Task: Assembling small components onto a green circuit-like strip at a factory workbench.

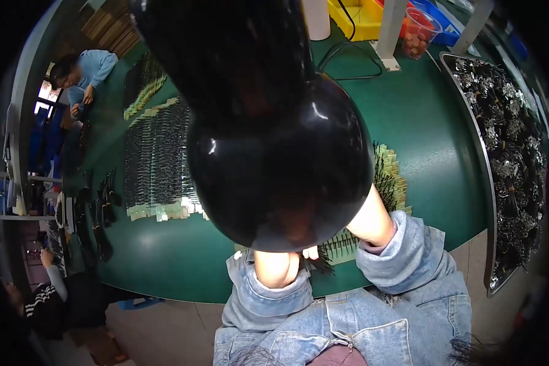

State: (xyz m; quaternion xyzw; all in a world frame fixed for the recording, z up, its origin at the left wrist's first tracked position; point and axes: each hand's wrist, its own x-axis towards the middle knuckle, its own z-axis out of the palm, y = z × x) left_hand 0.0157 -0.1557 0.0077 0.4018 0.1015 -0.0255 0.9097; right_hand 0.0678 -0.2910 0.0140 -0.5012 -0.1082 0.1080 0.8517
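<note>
A large glossy black lamp-like hood [280, 165] fills the middle of the view and hides most of both my hands. Below its rim shows the wrist of my left hand [276, 268], coming out of a rolled denim cuff. The wrist of my right hand [371, 222] shows at the hood's lower right edge. A few fingertips peek out under the rim; whose they are, I cannot tell. Beside them lies a bundle of thin black wire-like pieces [321, 265]. Pale green strips with black pieces [341, 249] lie between my wrists. What either hand holds is hidden.
Rows of black pieces on pale strips [158, 158] cover the green table [427, 183] at left. A metal tray [493, 268] of bundled parts stands at right. Behind are a yellow bin [365, 30] and a clear tub [422, 27]. A co-worker [91, 70] sits far left.
</note>
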